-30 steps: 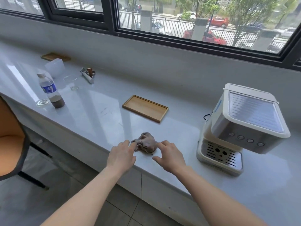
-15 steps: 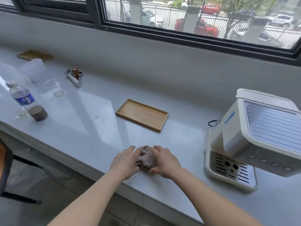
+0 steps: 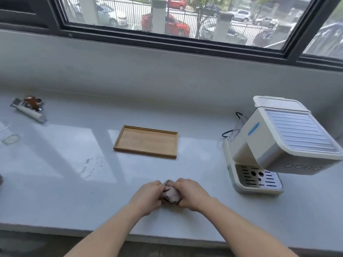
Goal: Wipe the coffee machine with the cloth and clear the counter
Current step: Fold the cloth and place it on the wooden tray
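Item 1, lower centre of the frame: our left hand (image 3: 148, 197) and right hand (image 3: 191, 194), fingers curled inward and closed from either side on the cloth (image 3: 171, 193). The cloth is a small brownish-grey wad, bunched with no clear long axis, resting on the white counter (image 3: 74, 201) near its front edge. Both hands touch it; neither has lifted it clear, as far as we can tell.

Item 2, right of centre and further back: the coffee machine (image 3: 282, 143), cream body with a ribbed top panel and a slotted drip tray at its base. It lies up and to the right of the hands, well apart from the cloth. Our right hand is the nearer of the two, so we judge the carry to the machine falls to that side. The machine's face with its row of buttons is angled toward the lower right of the frame; its near-left side wall is the surface we would reach first.

Item 3, centre: an empty wooden tray (image 3: 146, 141), long axis running left to right, beyond the hands and apart from them.

Item 4, upper left: a portafilter (image 3: 27, 108) with a brown-handled tool beside it.

Item 5, left edge: a clear round lid (image 3: 10, 139), lying flat.

Wiping not yet begun, by our judgement.
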Tool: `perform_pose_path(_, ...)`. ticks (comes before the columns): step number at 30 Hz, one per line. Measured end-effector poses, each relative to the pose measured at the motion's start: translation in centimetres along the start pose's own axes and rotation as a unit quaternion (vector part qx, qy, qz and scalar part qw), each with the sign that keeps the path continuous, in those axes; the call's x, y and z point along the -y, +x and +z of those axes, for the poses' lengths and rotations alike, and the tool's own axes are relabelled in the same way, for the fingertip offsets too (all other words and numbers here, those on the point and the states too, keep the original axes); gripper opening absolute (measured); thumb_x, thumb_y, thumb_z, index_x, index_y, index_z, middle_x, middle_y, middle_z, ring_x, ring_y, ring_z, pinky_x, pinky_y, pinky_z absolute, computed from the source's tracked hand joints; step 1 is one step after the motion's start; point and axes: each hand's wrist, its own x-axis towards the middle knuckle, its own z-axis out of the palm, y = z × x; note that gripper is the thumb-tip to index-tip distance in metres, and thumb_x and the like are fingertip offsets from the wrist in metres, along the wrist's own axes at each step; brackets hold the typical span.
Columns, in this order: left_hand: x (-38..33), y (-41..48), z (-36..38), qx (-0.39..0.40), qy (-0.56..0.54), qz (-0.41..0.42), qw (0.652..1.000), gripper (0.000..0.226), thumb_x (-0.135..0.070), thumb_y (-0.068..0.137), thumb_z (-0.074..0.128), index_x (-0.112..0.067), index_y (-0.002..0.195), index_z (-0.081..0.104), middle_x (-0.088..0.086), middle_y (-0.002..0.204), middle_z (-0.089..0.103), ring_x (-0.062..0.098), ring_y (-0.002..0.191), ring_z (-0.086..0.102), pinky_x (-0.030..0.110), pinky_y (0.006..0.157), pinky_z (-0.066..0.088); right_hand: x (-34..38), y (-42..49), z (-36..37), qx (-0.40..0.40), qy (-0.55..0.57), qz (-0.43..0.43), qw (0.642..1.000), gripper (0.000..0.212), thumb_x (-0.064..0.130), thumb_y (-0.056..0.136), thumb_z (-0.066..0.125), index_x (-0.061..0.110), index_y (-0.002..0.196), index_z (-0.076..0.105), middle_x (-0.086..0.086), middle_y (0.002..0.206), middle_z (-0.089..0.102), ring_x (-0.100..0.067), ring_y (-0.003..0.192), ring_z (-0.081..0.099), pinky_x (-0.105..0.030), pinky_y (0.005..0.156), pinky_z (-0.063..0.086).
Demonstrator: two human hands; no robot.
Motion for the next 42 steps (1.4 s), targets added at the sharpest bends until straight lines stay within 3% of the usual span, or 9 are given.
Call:
perform_pose_path(4,1.1,1.1,-1.4,0.002,0.02,0.025,0.999,0.019,-0.014,0.078,0.053,-0.013,0.096,0.058,0.005,0.098,0.059,0.025,0.094,0.058,0.037,0.078,0.045,0.6,0.5,-0.8,-0.012,0.029,0.026,0.999,0.046,0.025,0.079,0.067,0.037,0.122,0.055,-0.004,0.104,0.063,-0.026,0.097,0.06,-0.029,0.072,0.039)
perform_pose_path(10,1.6,2.9,-3.7,-0.034,0.014,0.03,0.999,0.023,-0.012,0.078,0.051,-0.015,0.098,0.061,0.002,0.099,0.059,0.023,0.093,0.057,0.037,0.079,0.047,0.1,2.2,-3.2,-0.044,0.031,0.025,0.998,0.037,0.031,0.081,0.068,0.033,0.116,0.057,-0.006,0.102,0.062,-0.029,0.095,0.06,-0.03,0.071,0.039)
perform_pose_path(17,1.5,6.1,-6.3,-0.077,0.009,0.019,0.997,0.023,-0.01,0.077,0.051,-0.018,0.096,0.06,-0.003,0.093,0.056,0.021,0.092,0.056,0.03,0.071,0.042,-2.0,5.4,-6.2,-0.063,0.032,0.006,0.997,0.051,0.024,0.075,0.07,0.041,0.121,0.054,-0.001,0.107,0.063,-0.025,0.096,0.061,-0.028,0.069,0.037)
perform_pose_path(22,1.1,7.8,-7.4,-0.088,0.007,0.004,0.996,0.027,-0.008,0.077,0.052,-0.015,0.101,0.062,0.003,0.098,0.061,0.026,0.092,0.058,0.04,0.077,0.048,-3.4,6.9,-7.5,-0.063,0.031,-0.01,0.998,0.064,0.019,0.073,0.07,0.044,0.128,0.05,-0.003,0.104,0.062,-0.027,0.094,0.06,-0.03,0.068,0.041)
perform_pose_path(27,2.0,8.9,-8.7,-0.073,0.015,-0.002,0.997,0.026,-0.011,0.078,0.051,-0.018,0.101,0.059,0.001,0.101,0.059,0.028,0.094,0.059,0.044,0.079,0.049,-3.6,8.3,-8.6,-0.067,0.038,-0.011,0.997,0.06,0.022,0.073,0.068,0.044,0.126,0.049,-0.003,0.103,0.061,-0.027,0.095,0.06,-0.03,0.068,0.041)
perform_pose_path(32,4.3,10.2,-10.5,-0.094,0.031,0.026,0.995,0.035,-0.014,0.076,0.055,-0.023,0.109,0.061,-0.002,0.102,0.062,0.025,0.096,0.058,0.031,0.067,0.037,-2.5,10.2,-9.4,-0.093,0.054,0.007,0.994,0.061,0.018,0.071,0.067,0.043,0.124,0.048,-0.002,0.105,0.063,-0.027,0.097,0.059,-0.036,0.077,0.052)
perform_pose_path(35,6.1,10.8,-11.7,-0.093,0.02,0.045,0.994,0.045,-0.016,0.077,0.06,-0.025,0.121,0.058,0.001,0.105,0.064,0.026,0.098,0.058,0.034,0.073,0.042,-1.3,11.5,-9.6,-0.101,0.061,0.024,0.993,0.058,0.018,0.072,0.067,0.042,0.122,0.05,-0.003,0.107,0.064,-0.028,0.099,0.06,-0.039,0.079,0.053)
perform_pose_path(40,8.7,12.0,-13.1,-0.096,0.038,0.049,0.993,0.039,-0.009,0.076,0.056,-0.018,0.114,0.062,0.001,0.106,0.065,0.024,0.1,0.059,0.025,0.066,0.028,0.5,14.5,-9.8,-0.114,0.062,0.044,0.991,0.053,0.022,0.078,0.064,0.042,0.125,0.052,0.001,0.108,0.066,-0.026,0.099,0.062,-0.04,0.079,0.055)
perform_pose_path(42,9.7,12.3,-13.6,-0.089,0.05,0.038,0.994,0.037,-0.009,0.077,0.054,-0.019,0.112,0.061,-0.001,0.106,0.065,0.024,0.101,0.06,0.028,0.068,0.036,1.1,15.6,-9.9,-0.118,0.06,0.053,0.99,0.051,0.023,0.08,0.066,0.042,0.125,0.052,0.005,0.112,0.068,-0.024,0.102,0.063,-0.039,0.078,0.056)
